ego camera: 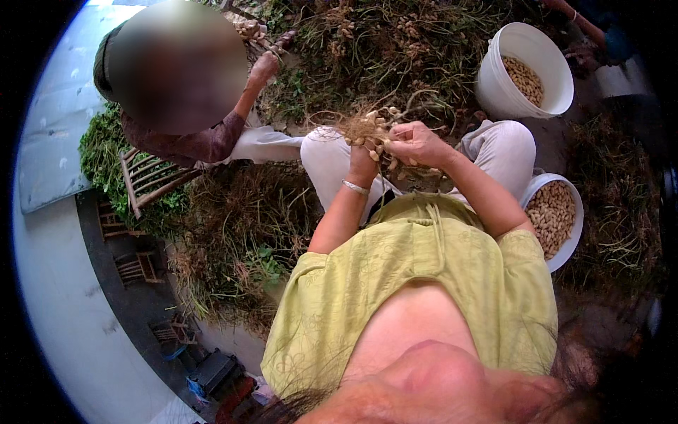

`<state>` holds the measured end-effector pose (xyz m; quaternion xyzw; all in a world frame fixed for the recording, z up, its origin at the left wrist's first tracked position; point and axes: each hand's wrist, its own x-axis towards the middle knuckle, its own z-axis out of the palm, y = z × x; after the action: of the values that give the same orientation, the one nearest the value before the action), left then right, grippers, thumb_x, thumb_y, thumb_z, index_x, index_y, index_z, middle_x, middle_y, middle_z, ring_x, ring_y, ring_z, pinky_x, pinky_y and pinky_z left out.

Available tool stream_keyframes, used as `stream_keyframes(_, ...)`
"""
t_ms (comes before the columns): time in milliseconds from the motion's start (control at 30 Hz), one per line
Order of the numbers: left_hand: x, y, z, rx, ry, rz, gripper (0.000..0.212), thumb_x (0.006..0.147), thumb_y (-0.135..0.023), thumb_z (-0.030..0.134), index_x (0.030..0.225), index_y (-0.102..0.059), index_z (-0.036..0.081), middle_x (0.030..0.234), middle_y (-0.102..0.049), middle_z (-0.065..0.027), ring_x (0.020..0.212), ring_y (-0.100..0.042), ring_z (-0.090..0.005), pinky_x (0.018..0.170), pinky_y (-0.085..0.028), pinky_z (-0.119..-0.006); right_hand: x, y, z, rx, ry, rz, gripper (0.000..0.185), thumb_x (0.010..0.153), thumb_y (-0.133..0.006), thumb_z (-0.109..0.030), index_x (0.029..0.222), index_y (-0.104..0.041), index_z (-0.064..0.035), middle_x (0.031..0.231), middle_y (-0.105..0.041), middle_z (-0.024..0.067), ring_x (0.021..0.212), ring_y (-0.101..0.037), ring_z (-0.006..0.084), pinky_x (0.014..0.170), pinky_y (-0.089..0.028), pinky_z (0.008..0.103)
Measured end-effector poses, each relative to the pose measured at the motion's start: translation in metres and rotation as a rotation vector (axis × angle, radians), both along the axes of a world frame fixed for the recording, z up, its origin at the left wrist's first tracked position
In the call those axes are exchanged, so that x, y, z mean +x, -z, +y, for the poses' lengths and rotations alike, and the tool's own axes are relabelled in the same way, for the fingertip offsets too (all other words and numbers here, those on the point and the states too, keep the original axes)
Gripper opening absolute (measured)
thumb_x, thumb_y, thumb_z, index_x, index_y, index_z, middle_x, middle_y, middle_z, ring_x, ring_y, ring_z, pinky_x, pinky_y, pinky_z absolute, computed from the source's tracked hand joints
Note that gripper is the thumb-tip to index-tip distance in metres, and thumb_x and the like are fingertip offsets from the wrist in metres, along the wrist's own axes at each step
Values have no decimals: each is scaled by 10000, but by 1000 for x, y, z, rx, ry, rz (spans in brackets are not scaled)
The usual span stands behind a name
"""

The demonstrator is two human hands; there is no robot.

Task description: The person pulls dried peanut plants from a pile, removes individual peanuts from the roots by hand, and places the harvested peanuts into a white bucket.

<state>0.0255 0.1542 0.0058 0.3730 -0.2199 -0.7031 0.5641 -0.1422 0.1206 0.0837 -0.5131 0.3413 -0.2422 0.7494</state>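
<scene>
Over my lap, my left hand [364, 163] grips a bunch of pulled peanut plants by the stems, roots upward. Pale pods [377, 121] and a tangle of fine brown roots [356, 129] stick out above this fist. At the right side of the bunch is my right hand [420, 143], its thumb and fingers pinched on pods there. More pods hang just below its fingers. Beside my right knee stands a white bucket [576, 254] nearly full of picked peanuts [552, 217].
Another white bucket [495, 87] farther off holds fewer peanuts. Heaped peanut plants [371, 42] cover the ground ahead and at both sides. A person [185, 140] sits at my left by a wooden chair [153, 183], handling peanuts; another person's arm [588, 29] shows at upper right.
</scene>
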Motion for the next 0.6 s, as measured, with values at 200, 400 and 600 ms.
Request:
stream_keyframes(200, 13, 20, -3, 6, -27, 34, 271, 903, -433, 239, 1103, -502, 70, 927, -585, -61, 847, -578, -180, 751, -498, -343, -41, -16, 13, 279, -153, -598, 211, 779, -641, -144, 680, -516, -5, 554, -498, 36, 410, -413, 73, 368, -292, 214)
stream_keyframes(400, -6, -44, -11, 60, -31, -60, 368, 926, -404, 272, 1190, -473, 24, 972, -609, -95, 838, -605, -185, 733, -535, -321, -162, 38, -82, 487, 350, -971, 78, 864, -517, -120, 885, -510, -45, 691, -491, 12, 540, -456, 87, 463, -380, 162)
stream_keyframes(600, -10, -25, -17, 125, -90, -5, 244, 910, -409, 206, 1009, -535, 22, 894, -595, -94, 788, -586, -215, 695, -507, -369, -251, 90, -121, -139, 1176, 359, 295, 867, -548, -216, 1130, -529, -84, 1092, -569, 64, 929, -573, 186, 737, -473, 334)
